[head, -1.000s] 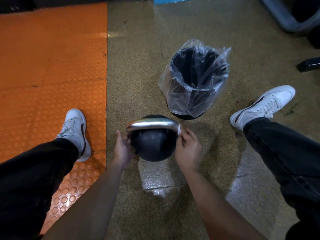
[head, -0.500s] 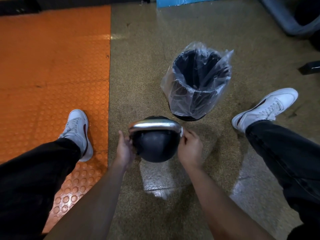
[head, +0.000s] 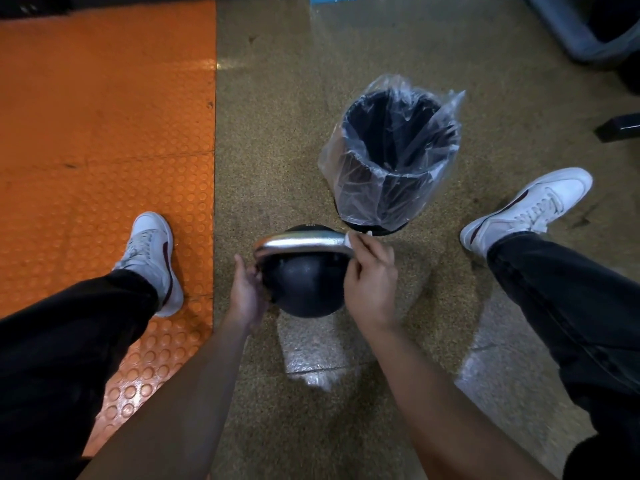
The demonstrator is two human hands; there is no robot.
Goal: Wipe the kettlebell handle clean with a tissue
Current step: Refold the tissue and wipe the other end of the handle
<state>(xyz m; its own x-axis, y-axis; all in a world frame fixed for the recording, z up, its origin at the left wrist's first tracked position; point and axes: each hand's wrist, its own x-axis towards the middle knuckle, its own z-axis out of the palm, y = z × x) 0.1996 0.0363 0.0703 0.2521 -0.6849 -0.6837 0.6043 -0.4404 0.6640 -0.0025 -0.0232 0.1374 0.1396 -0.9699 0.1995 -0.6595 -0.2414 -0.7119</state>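
A black kettlebell (head: 306,285) stands on the speckled floor between my feet, its shiny metal handle (head: 301,243) arching across the top. My right hand (head: 370,275) grips a white tissue (head: 351,239) and presses it against the right end of the handle; only a small corner of tissue shows above my fingers. My left hand (head: 247,289) holds the left side of the kettlebell where the handle meets the ball, fingers curled round it.
A black bin (head: 391,157) lined with a clear plastic bag stands just behind the kettlebell. My white shoes (head: 154,258) (head: 526,209) flank it. An orange studded mat (head: 104,133) covers the left floor. Dark equipment parts (head: 616,128) sit at the far right.
My right hand with the tissue has shifted slightly up along the right end of the handle. The left hand keeps its hold on the kettlebell.
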